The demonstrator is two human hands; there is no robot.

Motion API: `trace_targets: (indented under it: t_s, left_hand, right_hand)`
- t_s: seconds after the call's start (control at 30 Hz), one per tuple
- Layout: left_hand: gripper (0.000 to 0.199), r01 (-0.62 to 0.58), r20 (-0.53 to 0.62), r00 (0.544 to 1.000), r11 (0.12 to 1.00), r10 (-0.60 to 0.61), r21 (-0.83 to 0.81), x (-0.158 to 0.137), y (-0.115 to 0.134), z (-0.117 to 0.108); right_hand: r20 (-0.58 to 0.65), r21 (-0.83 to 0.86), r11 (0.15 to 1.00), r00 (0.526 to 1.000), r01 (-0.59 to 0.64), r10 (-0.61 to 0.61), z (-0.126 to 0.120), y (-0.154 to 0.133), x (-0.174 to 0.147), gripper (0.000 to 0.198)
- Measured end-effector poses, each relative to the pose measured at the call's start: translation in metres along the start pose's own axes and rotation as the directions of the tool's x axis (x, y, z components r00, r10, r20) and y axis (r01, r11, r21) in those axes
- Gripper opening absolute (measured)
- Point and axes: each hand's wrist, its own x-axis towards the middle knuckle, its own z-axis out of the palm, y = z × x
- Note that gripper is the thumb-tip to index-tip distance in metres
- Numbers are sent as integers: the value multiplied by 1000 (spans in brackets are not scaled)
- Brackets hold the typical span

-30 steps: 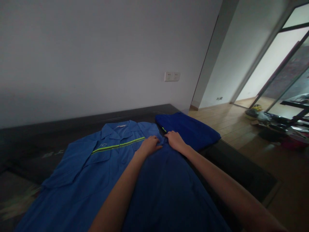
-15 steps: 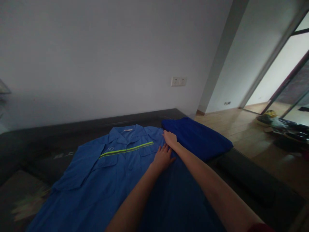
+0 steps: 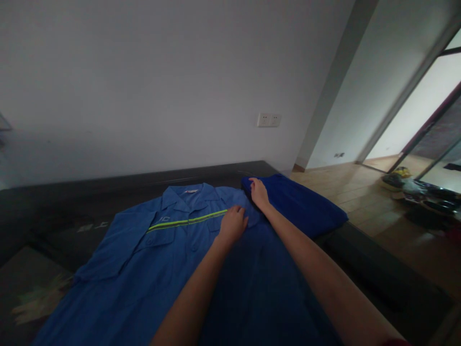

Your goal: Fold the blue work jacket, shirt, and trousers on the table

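Note:
A blue short-sleeved work shirt (image 3: 183,259) lies front up and spread out, with its collar at the far end and a yellow-green stripe across the chest. My left hand (image 3: 233,223) is at the right end of that stripe, its fingers loosely bent and holding no cloth that I can see. Just beyond the shirt's right shoulder is my right hand (image 3: 260,193), fingers loosely bent and apart, over the near-left edge of a darker blue folded cloth (image 3: 302,204). Whether its fingertips touch that cloth, I cannot tell.
Both garments lie on a dark table (image 3: 118,192) against a pale wall (image 3: 162,86). A double wall socket (image 3: 269,119) sits above the table's far edge. To the right, several items are heaped on the floor (image 3: 363,192) near a glass partition.
My right hand has moved up and slightly right, from the shirt's shoulder to the folded cloth's edge. My left hand has shifted left and up; its spread fingers are now bent.

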Motion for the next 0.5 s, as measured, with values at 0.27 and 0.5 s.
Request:
trace_targets:
  t_s: [0.27, 0.5]
  left_hand:
    - [66, 110, 69, 991, 991, -116, 77, -6, -13, 32]
    - [71, 110, 88, 989, 992, -115, 57, -5, -16, 32]
  right_hand:
    - [169, 75, 967, 953, 242, -252, 43, -14, -18, 43]
    - [279, 46, 964, 923, 261, -263, 57, -3, -20, 56]
